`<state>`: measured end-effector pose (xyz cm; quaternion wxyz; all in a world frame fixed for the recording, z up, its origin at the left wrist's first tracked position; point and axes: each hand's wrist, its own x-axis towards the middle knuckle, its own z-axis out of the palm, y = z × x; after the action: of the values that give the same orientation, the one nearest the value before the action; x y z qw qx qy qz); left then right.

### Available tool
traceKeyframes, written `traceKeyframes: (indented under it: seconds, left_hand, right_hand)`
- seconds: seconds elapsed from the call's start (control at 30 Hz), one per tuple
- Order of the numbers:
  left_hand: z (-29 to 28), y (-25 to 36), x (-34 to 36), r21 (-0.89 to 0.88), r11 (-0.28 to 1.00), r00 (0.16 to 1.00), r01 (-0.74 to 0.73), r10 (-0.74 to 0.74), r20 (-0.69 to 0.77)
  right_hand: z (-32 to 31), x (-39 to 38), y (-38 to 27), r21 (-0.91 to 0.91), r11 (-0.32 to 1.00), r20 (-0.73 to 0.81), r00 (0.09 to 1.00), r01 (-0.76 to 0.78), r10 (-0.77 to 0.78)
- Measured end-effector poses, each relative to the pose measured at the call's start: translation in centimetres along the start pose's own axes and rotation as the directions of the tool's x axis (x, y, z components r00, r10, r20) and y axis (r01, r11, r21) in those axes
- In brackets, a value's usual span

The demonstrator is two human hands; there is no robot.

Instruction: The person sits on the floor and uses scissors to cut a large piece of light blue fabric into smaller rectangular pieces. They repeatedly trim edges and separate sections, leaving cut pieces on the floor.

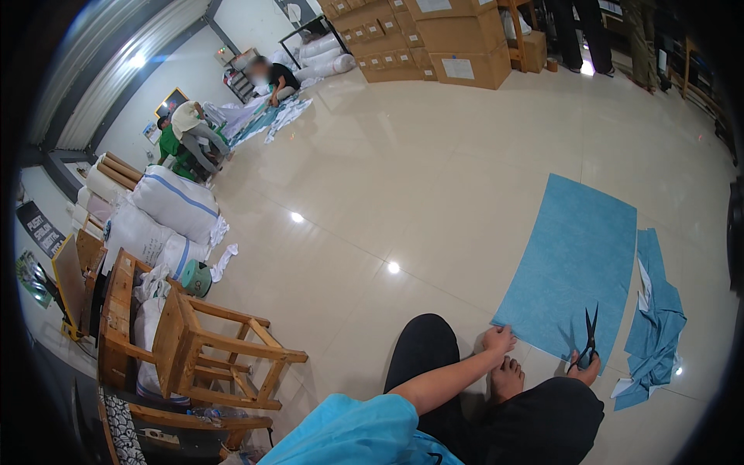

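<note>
Partly hidden scissors (590,342) in right hand (587,371)

Floor (434,170): glossy beige tile, thin joints, bright reflections. Walls (209,54): pale, one bearing a framed picture (170,102) at upper left. Ceiling (93,101): corrugated, with a bright light (137,60). Wooden stool (177,349) upright at lower left; white sacks (174,203) piled beyond it; cardboard boxes (469,46) stacked along the far side

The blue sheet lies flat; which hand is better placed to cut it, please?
Probably the right hand, as it holds scissors; the left hand is at a corner of the sheet.
</note>
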<state>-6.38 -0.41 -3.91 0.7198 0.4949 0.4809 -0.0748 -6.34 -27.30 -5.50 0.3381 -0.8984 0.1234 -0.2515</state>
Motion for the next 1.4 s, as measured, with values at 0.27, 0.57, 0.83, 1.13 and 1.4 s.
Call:
traceKeyframes:
  seconds: [0.27, 0.57, 0.83, 1.13, 1.4]
  left_hand:
    - [2.1, -0.4, 0.0, -0.027, 0.989, 0.967, 0.144, -0.135, 0.214]
    - [2.2, -0.7, 1.3, 0.579, 0.796, 0.933, -0.178, -0.05, 0.357]
    - [2.6, 0.2, -1.2, 0.317, 0.948, 0.949, 0.026, -0.123, 0.289]
    - [4.1, 0.2, -2.2, 0.381, 0.916, 0.874, 0.127, -0.285, 0.393]
    - [4.8, -0.4, -2.4, 0.413, 0.906, 0.882, 0.095, -0.269, 0.387]
  right_hand:
    - [2.3, -14.1, -11.4, -0.011, 0.8, 0.74, 0.543, 0.6, -0.397]
    - [1.4, -15.7, -10.3, 0.051, 0.915, 0.803, 0.529, 0.4, -0.276]
    - [-11.6, -14.4, -1.6, 0.086, 0.696, 0.884, 0.377, -0.713, 0.277]
    - [-11.5, -9.9, -7.5, 0.067, 0.285, 0.897, 0.183, -0.956, 0.403]
    - [-8.4, -9.7, -7.6, 0.093, 0.341, 0.884, 0.235, -0.936, 0.404]
